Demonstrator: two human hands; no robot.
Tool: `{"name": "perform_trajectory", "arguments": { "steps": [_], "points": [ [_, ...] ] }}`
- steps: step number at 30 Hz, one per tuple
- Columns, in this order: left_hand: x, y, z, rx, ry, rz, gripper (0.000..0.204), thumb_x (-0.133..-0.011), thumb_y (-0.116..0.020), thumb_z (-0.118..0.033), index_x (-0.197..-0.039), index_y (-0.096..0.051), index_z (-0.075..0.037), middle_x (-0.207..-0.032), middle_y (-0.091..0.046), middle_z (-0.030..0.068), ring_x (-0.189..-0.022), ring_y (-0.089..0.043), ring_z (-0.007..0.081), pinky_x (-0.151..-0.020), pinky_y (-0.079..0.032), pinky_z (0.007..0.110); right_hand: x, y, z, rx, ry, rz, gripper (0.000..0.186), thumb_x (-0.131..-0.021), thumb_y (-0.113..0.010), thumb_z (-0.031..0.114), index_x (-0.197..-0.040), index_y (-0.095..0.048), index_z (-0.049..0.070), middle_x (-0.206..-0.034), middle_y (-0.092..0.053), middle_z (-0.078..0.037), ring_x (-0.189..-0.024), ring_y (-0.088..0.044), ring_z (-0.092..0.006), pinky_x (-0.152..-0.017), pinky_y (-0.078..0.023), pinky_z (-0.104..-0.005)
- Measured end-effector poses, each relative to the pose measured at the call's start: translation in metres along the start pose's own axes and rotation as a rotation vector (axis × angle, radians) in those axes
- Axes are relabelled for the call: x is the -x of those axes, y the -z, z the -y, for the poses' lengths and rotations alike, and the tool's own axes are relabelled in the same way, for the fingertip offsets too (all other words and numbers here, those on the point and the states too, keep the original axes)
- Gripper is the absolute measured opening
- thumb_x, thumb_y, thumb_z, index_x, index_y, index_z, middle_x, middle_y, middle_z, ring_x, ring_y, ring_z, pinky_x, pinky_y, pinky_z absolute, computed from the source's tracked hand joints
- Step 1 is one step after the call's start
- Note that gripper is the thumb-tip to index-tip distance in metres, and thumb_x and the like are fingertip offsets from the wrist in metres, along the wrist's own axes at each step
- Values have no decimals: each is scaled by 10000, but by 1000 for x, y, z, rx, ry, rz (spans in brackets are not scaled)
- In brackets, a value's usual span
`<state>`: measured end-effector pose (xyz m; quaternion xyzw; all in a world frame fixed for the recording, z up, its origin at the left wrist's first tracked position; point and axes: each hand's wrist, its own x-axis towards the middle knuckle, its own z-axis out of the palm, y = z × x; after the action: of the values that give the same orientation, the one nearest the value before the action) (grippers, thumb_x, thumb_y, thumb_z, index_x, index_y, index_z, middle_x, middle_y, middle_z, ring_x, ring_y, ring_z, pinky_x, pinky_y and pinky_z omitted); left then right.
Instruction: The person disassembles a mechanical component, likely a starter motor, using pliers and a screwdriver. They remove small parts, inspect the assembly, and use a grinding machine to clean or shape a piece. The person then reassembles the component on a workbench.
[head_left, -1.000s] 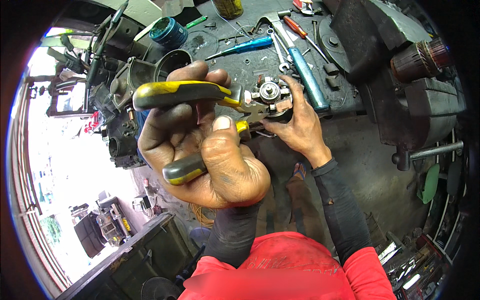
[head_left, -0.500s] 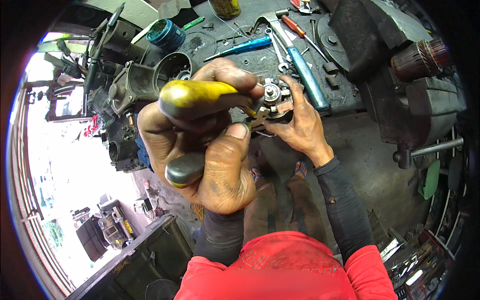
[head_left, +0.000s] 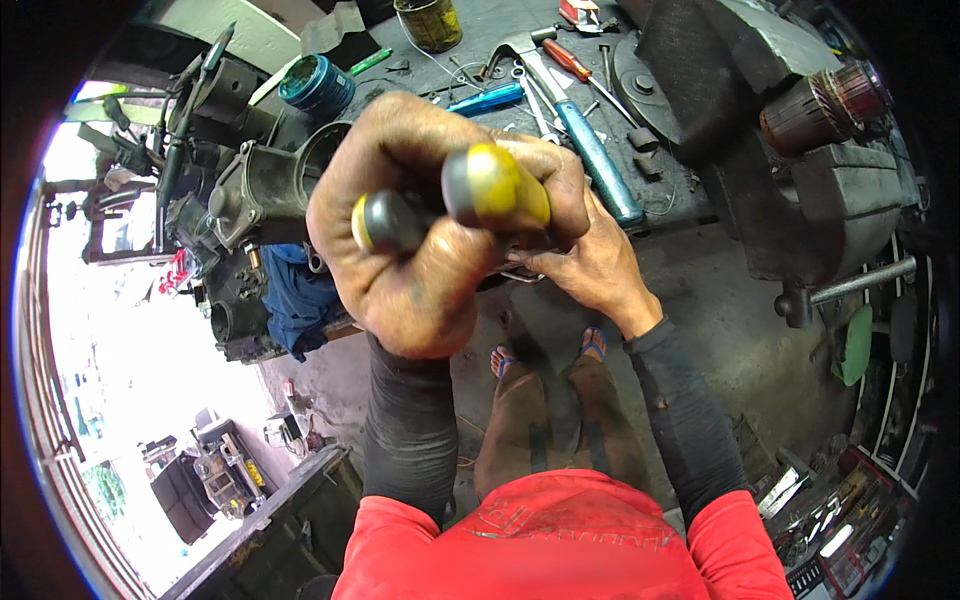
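Observation:
My left hand (head_left: pixel 415 285) is wrapped round a pair of pliers with yellow-and-black handles (head_left: pixel 500 188). The handle ends point up toward me, and the jaws are hidden beneath the fist. Close against it on the right, my right hand (head_left: pixel 605 270) is closed round a round metal motor part (head_left: pixel 516 270). Only a sliver of that part shows below my left hand now; the earlier picture shows a bearing at its middle and copper-coloured blocks around it. My right fingertips are hidden behind the left hand.
On the dark bench lie a blue-handled hammer (head_left: pixel 595 160), a blue screwdriver (head_left: pixel 488 98), a red screwdriver (head_left: pixel 567 60) and a wrench (head_left: pixel 538 108). A blue tub (head_left: pixel 317 88) and a metal housing (head_left: pixel 262 195) stand left. A vise (head_left: pixel 830 215) with an armature (head_left: pixel 825 108) is right.
My left hand with the pliers has moved up and right, tilting the handles upright and covering the motor part. The right hand has stayed nearly in place.

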<state>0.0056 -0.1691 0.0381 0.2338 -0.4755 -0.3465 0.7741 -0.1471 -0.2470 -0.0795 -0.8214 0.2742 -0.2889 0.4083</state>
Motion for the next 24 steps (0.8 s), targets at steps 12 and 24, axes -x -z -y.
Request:
{"name": "perform_trajectory", "arguments": {
  "steps": [12, 24],
  "points": [
    [-11, 19, 6, -93, -38, 106, 237, -946, -659, -79, -1112, -512, 4, -816, -624, 222, -680, -643, 302, -622, -572, 445, 16, -4, 66, -636, -364, -350, 204, -928, -817, 49, -1076, -693, -17, -867, -699, -30, -743, -638, -67, -641, -523, -236],
    [-20, 23, 2, -48, 104, 229, 259, -1042, -703, -246, -1144, -488, -143, -796, -621, 224, -679, -605, 320, -632, -535, 450, 27, 3, 46, 136, 200, -335, 311, -840, -800, -20, -1137, -735, 43, -1054, -732, -140, -952, -742, -325, -808, -599, -394]
  ]
}}
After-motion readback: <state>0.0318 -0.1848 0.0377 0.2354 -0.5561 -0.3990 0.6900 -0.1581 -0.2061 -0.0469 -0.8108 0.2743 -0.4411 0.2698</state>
